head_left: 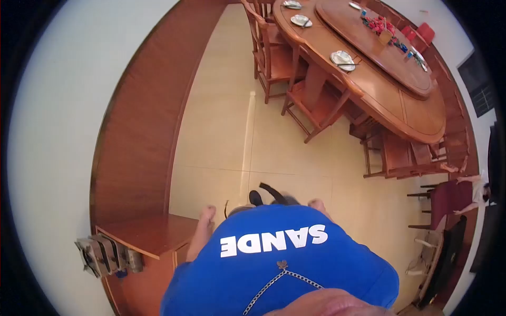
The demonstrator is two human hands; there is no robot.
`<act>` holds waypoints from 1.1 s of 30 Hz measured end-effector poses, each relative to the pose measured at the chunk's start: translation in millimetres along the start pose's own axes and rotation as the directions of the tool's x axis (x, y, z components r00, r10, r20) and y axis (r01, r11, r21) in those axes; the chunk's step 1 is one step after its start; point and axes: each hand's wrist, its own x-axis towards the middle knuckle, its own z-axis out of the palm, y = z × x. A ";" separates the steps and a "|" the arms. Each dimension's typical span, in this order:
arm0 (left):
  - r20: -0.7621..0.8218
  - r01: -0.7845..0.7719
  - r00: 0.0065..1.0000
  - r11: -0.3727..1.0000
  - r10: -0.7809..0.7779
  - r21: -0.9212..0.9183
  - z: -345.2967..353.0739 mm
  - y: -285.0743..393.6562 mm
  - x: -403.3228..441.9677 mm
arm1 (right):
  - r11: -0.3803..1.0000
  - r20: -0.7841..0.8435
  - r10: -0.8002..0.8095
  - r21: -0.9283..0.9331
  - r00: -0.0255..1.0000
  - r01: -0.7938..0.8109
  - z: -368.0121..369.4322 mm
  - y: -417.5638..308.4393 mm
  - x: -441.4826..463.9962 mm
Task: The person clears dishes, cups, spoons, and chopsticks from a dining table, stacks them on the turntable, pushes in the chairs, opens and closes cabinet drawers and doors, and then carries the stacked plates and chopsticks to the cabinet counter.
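Observation:
My left hand [209, 213] hangs low at my left side, beside the wooden cabinet [153, 231]. Its fingers are curled in, and nothing shows in them. At my other side is my right hand [317, 204], partly covered by my blue shirt [284, 247]. It looks loosely closed, with no thing visible in it, above the tiled floor [295, 174]. A dark strap [279, 194] sticks out in front of my waist, apart from both hands. One dark shoe [255, 197] shows below.
Ahead on the right stands a large oval wooden table [390, 108] with a raised turntable [363, 37], plates [342, 59] and flowers. Wooden chairs [319, 102] surround it. A person [477, 195] is by a maroon chair [450, 205]. Metal containers [103, 255] stand far left.

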 end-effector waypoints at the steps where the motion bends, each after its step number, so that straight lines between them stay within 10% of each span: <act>1: 0.006 -0.024 1.000 0.999 0.024 0.025 -10.8 17.4 29.5 | 0.936 -0.037 -0.021 0.352 0.999 0.033 13.8 3.5 40.6; 9: -0.073 -0.368 0.928 0.930 0.366 -0.016 -99.9 190.3 126.1 | 0.866 -0.017 -0.001 0.500 1.000 0.009 4.0 -89.8 108.2; 11: -0.059 -0.327 0.945 0.940 0.323 -0.094 -96.5 205.1 141.8 | 0.984 0.023 0.093 -0.154 0.995 -0.088 -13.0 -106.7 112.9; 15: 0.047 -0.211 0.977 0.970 0.207 0.119 -101.9 215.5 168.0 | 0.944 -0.014 0.293 -0.152 0.956 -0.291 -31.0 -175.5 118.1; 18: 0.121 -0.350 0.935 0.919 0.333 0.178 -105.8 159.3 205.5 | 0.942 -0.010 0.241 -0.238 0.971 -0.236 -34.1 -202.8 170.2; 21: 0.128 -0.079 0.989 0.997 0.078 0.001 -128.3 153.9 211.5 | 0.870 0.245 0.084 -0.491 0.966 0.048 -22.7 -209.7 290.3; 28: 0.106 0.090 0.993 0.868 -0.043 -0.488 -175.0 230.6 247.2 | 0.932 0.087 -0.076 0.360 0.993 0.040 -77.5 -377.0 389.6; 33: -0.136 -0.211 0.973 0.954 0.185 -0.214 -190.7 397.3 249.6 | 0.884 0.053 -0.127 0.459 0.990 0.089 -103.7 -441.0 388.3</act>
